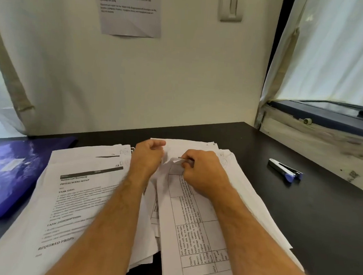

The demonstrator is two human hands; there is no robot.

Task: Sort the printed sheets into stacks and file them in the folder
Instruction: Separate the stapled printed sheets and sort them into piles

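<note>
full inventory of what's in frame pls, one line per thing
Desk: one, black, spans the foreground.
Folder: one, purple, closed, desk's left edge.
Left stack of printed sheets: one, white, beside the folder, overlapping its edge.
Right stack of printed sheets: one, white, table-printed page on top, under both hands.
Stapler: one, silver and blue, on the desk to the right.
Notice sheet: one, white, on the wall.
Light switch: one, cream, on the wall.
Curtain: white, over the window at right.
Left hand: fingers curled on the top page's corner.
Right hand: pinches the same corner.
</note>
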